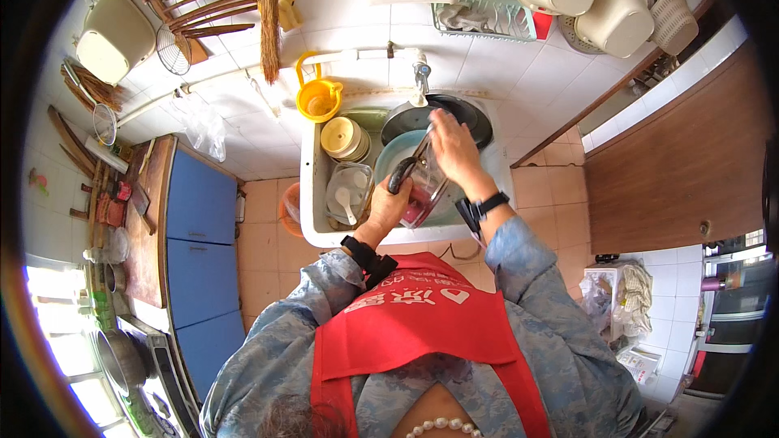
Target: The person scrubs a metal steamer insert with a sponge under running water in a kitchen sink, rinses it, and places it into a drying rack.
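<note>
My left hand (pixel 384 205) grips the dark curved handle (pixel 401 174) of a clear jug (pixel 433 179), tilted over the sink (pixel 307 201). The jug's lower part looks reddish. My right hand (pixel 455 149) lies along the jug's upper right side with fingers extended; whether its palm touches is hidden. Beneath the jug sits a light blue basin (pixel 387 161). Dark round pans (pixel 475 118) lean behind it, under the tap (pixel 421 76). On the sink's left side are stacked yellowish bowls (pixel 341 135) and a clear container (pixel 333 194) with a white spoon (pixel 345 202).
A yellow dipper (pixel 317 103) stands at the sink's back left corner. An orange bucket (pixel 291 210) is on the floor left of the sink. Blue cabinets (pixel 204 194) line the left; a brown door (pixel 675 158) stands at right. A cleaver (pixel 140 201) lies on the left counter.
</note>
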Demonstrator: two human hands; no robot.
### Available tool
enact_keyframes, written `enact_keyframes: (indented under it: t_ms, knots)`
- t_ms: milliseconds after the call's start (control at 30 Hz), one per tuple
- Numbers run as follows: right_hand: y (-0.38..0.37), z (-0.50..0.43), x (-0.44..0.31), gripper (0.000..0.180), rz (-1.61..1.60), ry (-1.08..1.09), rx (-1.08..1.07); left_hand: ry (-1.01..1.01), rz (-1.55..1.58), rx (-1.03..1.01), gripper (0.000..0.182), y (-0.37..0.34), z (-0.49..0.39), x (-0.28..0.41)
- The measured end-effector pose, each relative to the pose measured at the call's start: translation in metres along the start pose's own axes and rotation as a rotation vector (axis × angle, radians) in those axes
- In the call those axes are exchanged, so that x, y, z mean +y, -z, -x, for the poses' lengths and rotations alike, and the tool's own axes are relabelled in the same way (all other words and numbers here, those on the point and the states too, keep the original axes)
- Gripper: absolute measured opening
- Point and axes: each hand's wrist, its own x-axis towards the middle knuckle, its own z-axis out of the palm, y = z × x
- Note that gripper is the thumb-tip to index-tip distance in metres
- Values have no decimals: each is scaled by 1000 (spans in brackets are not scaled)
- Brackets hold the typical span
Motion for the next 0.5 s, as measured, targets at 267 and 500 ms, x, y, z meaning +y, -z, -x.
enact_keyframes:
  t_ms: [267, 500]
  knots:
    - [10, 13, -14, 44, 58, 156, -206, -66, -129, 91, 23, 8, -8, -10]
    - [4, 6, -4, 38, 61, -92, 31, -57, -149, 60, 21, 7, 0, 1]
